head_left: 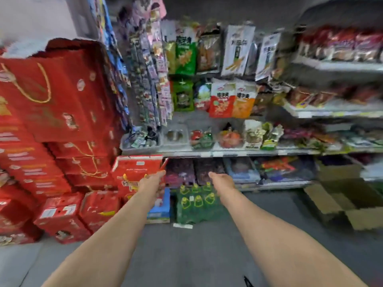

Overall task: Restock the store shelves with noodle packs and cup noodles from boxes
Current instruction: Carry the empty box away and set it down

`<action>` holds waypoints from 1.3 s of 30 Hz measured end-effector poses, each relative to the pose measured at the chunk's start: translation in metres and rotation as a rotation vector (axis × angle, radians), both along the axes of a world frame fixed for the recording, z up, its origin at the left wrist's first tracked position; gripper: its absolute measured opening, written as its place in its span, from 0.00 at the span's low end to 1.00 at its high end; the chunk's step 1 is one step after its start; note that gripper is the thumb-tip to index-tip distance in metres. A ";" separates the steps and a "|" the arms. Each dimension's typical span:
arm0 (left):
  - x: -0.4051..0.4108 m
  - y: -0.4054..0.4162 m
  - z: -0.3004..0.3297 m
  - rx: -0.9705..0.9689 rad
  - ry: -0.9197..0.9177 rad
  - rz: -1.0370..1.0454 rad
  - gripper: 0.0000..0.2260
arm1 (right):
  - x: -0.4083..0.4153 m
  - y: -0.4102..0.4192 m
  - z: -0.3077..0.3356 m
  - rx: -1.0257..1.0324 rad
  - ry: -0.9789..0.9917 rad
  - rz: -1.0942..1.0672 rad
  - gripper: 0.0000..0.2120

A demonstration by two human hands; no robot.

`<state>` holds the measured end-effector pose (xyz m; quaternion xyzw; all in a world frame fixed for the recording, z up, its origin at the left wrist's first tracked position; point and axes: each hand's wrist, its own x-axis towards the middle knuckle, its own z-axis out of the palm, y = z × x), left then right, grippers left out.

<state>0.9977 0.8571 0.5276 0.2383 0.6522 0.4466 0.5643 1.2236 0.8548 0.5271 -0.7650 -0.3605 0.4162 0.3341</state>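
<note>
- Head view: I reach both arms toward the red box just below the shelf edge.
- Left hand touches the box; grip unclear from blur.
- Right hand beside it, holding nothing, likely ready to steady.

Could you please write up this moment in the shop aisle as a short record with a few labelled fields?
setting: shop aisle, grey floor, picture blurred
left hand: stretched forward, against the red box under the shelf edge; grip unclear
right hand: stretched forward above the green pack on the floor, holding nothing visible
left side: stack of red gift boxes
shelves: hanging and standing snack bags
right floor: open cardboard boxes
task state: no noodle pack in either hand
</note>
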 end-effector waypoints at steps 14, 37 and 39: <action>0.333 0.126 0.007 0.019 -0.062 -0.615 0.08 | 0.281 -0.009 0.017 0.022 0.078 -0.668 0.14; 0.701 0.257 -0.048 -0.126 -0.032 -1.162 0.18 | 0.546 0.050 -0.021 -0.033 0.126 -1.227 0.16; 0.741 0.259 -0.050 -0.096 -0.023 -1.166 0.16 | 0.583 0.055 -0.027 -0.017 0.154 -1.232 0.15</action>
